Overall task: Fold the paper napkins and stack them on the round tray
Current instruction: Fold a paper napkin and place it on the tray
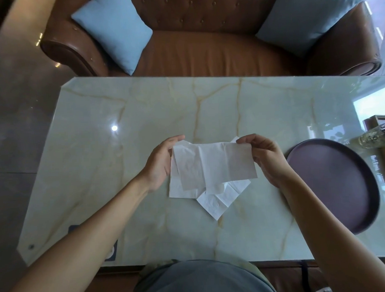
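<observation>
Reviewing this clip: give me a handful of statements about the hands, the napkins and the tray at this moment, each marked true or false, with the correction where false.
1. Both hands hold one napkin by its upper corners, the left hand at one side and the right hand at the other. True.
2. The round tray already carries a stack of folded napkins. False: nothing lies on the tray.
3. More napkins lie on the table beneath the held one. True.
4. The tray sits to the person's left. False: it is beside the right hand.
5. Two blue cushions rest on the brown sofa beyond the table. True.
</observation>
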The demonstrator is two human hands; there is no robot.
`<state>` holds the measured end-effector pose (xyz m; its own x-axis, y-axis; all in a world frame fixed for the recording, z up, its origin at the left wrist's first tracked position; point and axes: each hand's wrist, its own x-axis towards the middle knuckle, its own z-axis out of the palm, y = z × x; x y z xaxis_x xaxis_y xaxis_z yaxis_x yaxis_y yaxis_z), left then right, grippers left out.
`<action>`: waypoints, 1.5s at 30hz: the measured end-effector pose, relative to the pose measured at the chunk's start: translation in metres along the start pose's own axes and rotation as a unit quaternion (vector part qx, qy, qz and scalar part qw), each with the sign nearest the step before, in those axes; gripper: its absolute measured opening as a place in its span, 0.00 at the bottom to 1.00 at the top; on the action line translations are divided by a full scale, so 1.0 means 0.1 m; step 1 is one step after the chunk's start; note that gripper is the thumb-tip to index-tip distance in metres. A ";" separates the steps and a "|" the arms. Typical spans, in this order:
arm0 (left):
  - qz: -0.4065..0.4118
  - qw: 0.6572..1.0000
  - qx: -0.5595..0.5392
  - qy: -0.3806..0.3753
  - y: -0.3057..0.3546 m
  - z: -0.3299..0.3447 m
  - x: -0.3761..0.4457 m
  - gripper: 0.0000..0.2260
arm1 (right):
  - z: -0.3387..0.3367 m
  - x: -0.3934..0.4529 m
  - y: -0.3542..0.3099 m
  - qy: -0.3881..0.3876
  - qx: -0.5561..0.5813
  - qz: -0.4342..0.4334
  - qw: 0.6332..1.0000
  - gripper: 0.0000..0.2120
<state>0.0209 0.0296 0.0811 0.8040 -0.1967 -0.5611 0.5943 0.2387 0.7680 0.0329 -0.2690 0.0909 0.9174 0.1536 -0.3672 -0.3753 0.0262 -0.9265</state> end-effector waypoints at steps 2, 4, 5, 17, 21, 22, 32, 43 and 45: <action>0.043 0.993 0.112 0.013 -0.04 0.00 0.01 0.22 | 0.00 0.00 -0.01 -0.001 0.009 0.016 1.000 0.23; 0.079 0.977 0.195 0.025 -0.08 0.03 0.01 0.24 | -0.03 -0.01 -0.03 -0.016 0.022 0.052 0.998 0.17; 0.085 0.978 0.190 0.026 -0.09 0.04 0.02 0.23 | -0.05 0.00 -0.03 -0.026 0.030 0.070 0.997 0.18; 0.106 0.947 0.303 0.009 -0.01 -0.06 -0.01 0.31 | -0.06 0.09 -0.13 -0.076 -0.291 0.072 0.951 0.06; 0.129 0.935 0.332 0.006 0.01 -0.16 0.00 0.34 | -0.03 0.11 -0.27 -0.059 -0.326 0.046 0.942 0.06; 0.128 0.934 0.333 -0.001 0.02 -0.18 -0.01 0.33 | -0.02 0.11 -0.30 -0.056 -0.332 0.036 0.941 0.07; 0.100 0.865 0.487 -0.072 0.19 0.21 0.18 0.18 | 0.17 0.01 -0.57 -0.096 -0.514 -0.078 0.849 0.04; 0.138 0.755 0.626 -0.136 0.28 0.63 0.12 0.08 | 0.32 0.07 -0.32 -0.143 -0.621 -0.061 0.768 0.28; 0.136 0.729 0.656 -0.141 0.33 0.62 0.05 0.08 | 0.41 0.09 -0.26 -0.135 -0.629 -0.083 0.761 0.29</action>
<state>0.0440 -0.0227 0.1230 0.7435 -0.5440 -0.3888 -0.2633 -0.7727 0.5776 0.0452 -0.2282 0.1150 0.8140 0.4527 -0.3639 0.3217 -0.8730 -0.3665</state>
